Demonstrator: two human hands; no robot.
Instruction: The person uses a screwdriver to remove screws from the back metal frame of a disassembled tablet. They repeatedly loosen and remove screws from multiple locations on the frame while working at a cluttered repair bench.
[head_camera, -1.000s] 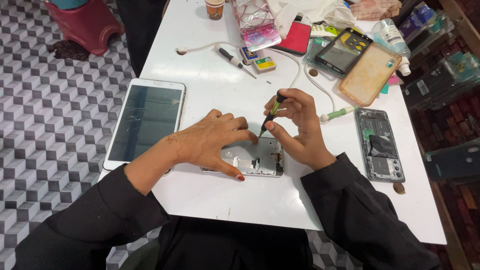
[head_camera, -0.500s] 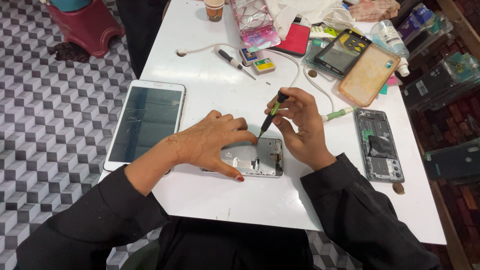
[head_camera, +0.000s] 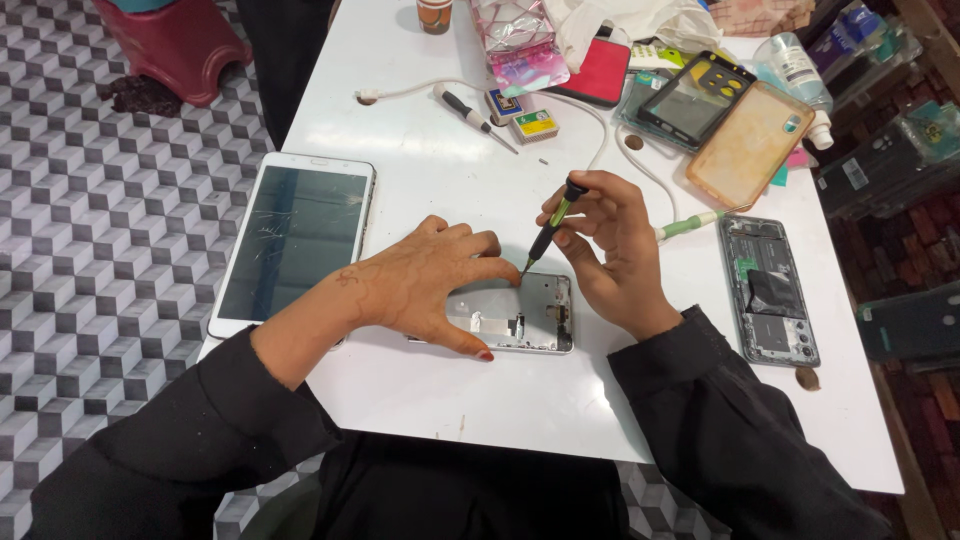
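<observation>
An opened silver phone frame (head_camera: 525, 315) lies on the white table (head_camera: 420, 170) in front of me. My left hand (head_camera: 420, 285) rests flat on its left part, fingers spread, holding it down. My right hand (head_camera: 610, 250) grips a small screwdriver (head_camera: 550, 225) with a black and green handle. The screwdriver is tilted, and its tip touches the top edge of the frame near my left fingertips.
A white tablet (head_camera: 295, 240) lies at the left table edge. An opened phone body (head_camera: 768, 290) lies at the right. Further back are a second screwdriver (head_camera: 470, 112), a white cable (head_camera: 410, 90), an orange phone case (head_camera: 750, 145), small boxes (head_camera: 520, 115) and a red pouch (head_camera: 600, 72).
The screwdriver handle has tipped slightly and my right fingers have shifted on it. My left hand stays on the frame.
</observation>
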